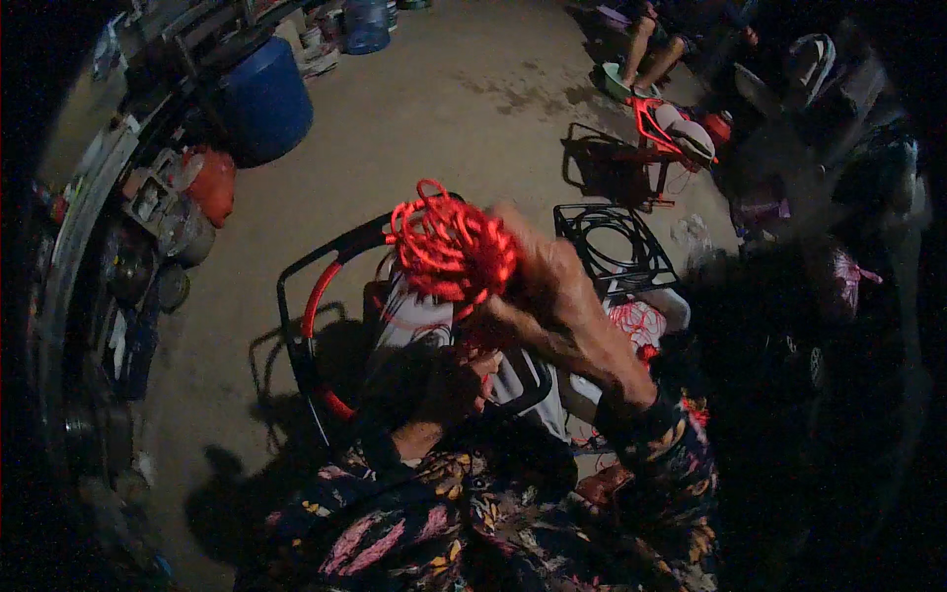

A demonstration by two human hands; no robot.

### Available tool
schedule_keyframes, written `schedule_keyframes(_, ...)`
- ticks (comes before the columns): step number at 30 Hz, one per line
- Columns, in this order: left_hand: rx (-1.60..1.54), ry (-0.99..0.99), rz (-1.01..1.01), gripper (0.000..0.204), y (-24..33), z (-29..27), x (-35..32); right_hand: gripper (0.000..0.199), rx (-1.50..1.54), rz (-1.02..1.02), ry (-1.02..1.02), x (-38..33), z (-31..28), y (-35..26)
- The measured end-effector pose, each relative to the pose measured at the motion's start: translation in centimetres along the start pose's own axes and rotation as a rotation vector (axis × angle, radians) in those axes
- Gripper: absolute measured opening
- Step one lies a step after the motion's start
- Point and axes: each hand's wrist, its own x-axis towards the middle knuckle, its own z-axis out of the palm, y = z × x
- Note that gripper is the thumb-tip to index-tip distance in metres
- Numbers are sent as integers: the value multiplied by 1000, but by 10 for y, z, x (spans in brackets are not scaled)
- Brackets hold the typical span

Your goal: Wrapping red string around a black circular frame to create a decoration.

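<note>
My right hand (pixel 528 261) is raised in the middle of the view and grips a tangled bundle of bright red cord (pixel 449 247). Strands of the cord run down from the bundle to my left hand (pixel 464 380), which sits lower in shadow and pinches them against a black metal frame (pixel 296 326). The frame is curved, partly wrapped in red cord, and rests across my lap. Both forearms come out of dark floral sleeves.
A second black wire frame (pixel 612 247) lies on the concrete floor to the right, with loose red cord (pixel 636 324) near it. A blue barrel (pixel 264 99) stands far left. A red-framed chair (pixel 671 138) and a seated person's legs (pixel 651 49) are beyond.
</note>
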Motion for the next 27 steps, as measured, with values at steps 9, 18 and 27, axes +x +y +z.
schedule_keyframes(9, -86, 73, -87, 22, 9, -4, -16, 22, -653, 42, -394, 42, -19, -13)
schedule_keyframes(18, -58, 149, 6, 26, 25, 1, -24, 23, -674, 112, -280, 12, -45, -24)
schedule_keyframes(27, -172, 153, 154, 28, 29, -9, -14, 23, -377, 441, 275, -104, -55, -4)
